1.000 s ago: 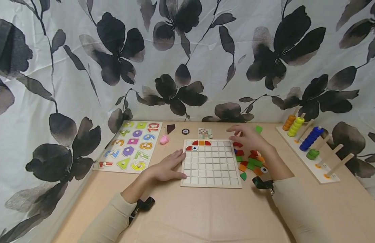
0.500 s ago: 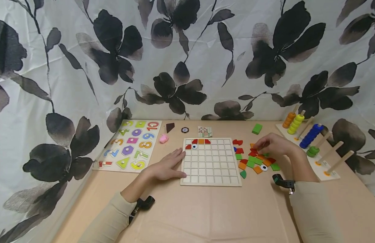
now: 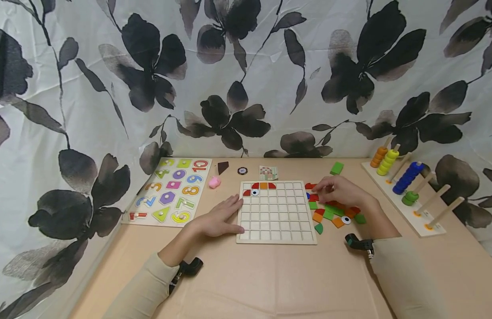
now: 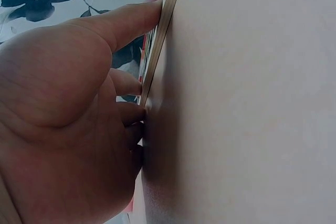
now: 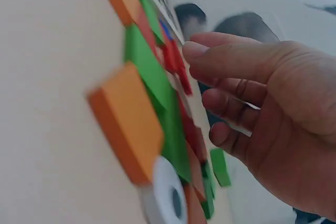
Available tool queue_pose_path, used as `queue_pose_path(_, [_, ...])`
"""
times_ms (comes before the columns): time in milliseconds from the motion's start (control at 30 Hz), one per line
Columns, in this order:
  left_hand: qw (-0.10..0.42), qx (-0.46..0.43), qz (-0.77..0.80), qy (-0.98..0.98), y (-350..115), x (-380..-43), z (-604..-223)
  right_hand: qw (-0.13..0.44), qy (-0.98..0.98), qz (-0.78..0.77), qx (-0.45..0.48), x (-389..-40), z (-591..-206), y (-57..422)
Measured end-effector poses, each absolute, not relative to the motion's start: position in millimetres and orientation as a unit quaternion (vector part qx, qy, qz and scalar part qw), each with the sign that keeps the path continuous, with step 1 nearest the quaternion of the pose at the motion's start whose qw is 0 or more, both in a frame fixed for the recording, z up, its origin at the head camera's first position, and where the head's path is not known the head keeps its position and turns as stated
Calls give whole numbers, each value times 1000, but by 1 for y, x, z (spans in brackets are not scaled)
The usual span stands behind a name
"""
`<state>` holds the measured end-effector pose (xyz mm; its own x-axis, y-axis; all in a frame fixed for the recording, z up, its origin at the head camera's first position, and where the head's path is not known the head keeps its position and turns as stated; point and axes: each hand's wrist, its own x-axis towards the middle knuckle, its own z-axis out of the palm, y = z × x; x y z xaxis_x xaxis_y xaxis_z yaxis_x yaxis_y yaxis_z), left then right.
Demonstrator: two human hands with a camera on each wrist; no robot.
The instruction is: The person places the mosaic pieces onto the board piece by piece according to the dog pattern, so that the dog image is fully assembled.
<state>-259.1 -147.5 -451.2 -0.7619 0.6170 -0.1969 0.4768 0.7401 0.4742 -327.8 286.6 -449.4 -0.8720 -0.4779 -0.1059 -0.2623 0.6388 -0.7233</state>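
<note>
1. A white number board lies flat on the table, with colourful numerals and shapes.
2. A small pink object sits just to the right of the number board.
3. A dark flat piece lies near the number board's upper right corner.
4. A black-and-white round token, then a printed card, lie farther right of the number board.
5. A white peg stand with orange, yellow, blue and green rings is well to its right.
6. A floral curtain hangs behind the number board.

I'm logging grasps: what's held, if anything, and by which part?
The left hand only touches the grid board at its left edge; right hand: can't tell.
</note>
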Motion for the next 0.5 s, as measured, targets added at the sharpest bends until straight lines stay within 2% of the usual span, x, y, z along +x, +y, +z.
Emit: queue_pose_path(500, [169,301,205,916,-148,-259,-451,151,911,-318,-215,-326,-449,267])
